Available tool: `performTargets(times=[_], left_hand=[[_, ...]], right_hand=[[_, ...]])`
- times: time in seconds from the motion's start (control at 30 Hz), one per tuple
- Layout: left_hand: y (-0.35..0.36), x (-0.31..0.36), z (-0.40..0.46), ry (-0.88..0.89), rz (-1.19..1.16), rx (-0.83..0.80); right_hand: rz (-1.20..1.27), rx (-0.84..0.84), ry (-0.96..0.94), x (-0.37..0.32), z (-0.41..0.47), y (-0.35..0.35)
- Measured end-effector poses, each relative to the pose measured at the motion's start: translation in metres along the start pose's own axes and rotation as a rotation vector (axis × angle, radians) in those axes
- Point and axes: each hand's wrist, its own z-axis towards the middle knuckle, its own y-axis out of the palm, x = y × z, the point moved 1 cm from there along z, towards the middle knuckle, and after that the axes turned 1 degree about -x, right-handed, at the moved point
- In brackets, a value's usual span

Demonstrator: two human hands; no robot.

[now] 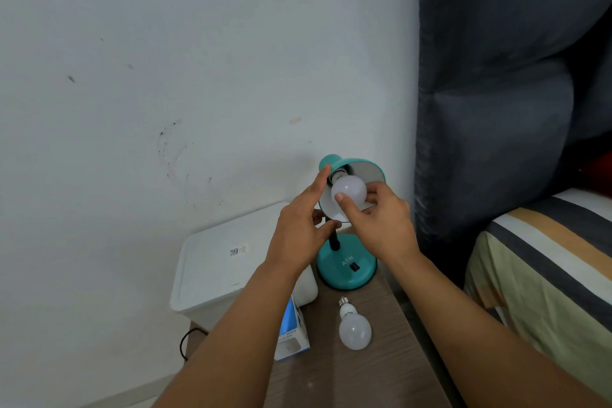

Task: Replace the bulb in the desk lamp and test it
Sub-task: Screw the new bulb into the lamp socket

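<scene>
A teal desk lamp stands on a wooden bedside table (390,371), its round base (347,270) bearing a black switch and its shade (364,169) tilted toward me. A white bulb (349,189) sits at the socket inside the shade, unlit. My right hand (381,222) grips this bulb with thumb and fingers. My left hand (301,232) holds the shade's left edge, forefinger along its teal back. A second white bulb (354,326) lies loose on the table in front of the base, screw cap pointing at the lamp.
A blue and white bulb box (291,331) lies on the table's left edge, partly under my left forearm. A white lidded bin (215,262) stands left of the table. A black cable (183,343) hangs below it. A bed with striped cover (543,262) and dark headboard is right.
</scene>
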Motion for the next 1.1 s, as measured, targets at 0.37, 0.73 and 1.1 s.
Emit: performTargets(times=[0.37, 0.73, 1.1], left_hand=[[-0.0010, 0.0019, -0.0007, -0.010, 0.015, 0.002], [-0.0010, 0.0049, -0.0009, -0.005, 0.013, 0.004], [-0.0014, 0.0052, -0.0016, 0.002, 0.033, 0.001]], right_hand=[[-0.013, -0.016, -0.007, 0.0011, -0.0026, 0.0016], [-0.038, -0.031, -0.039, 0.0031, -0.0041, 0.0031], [-0.072, -0.062, -0.056, 0.0035, -0.0014, 0.0011]])
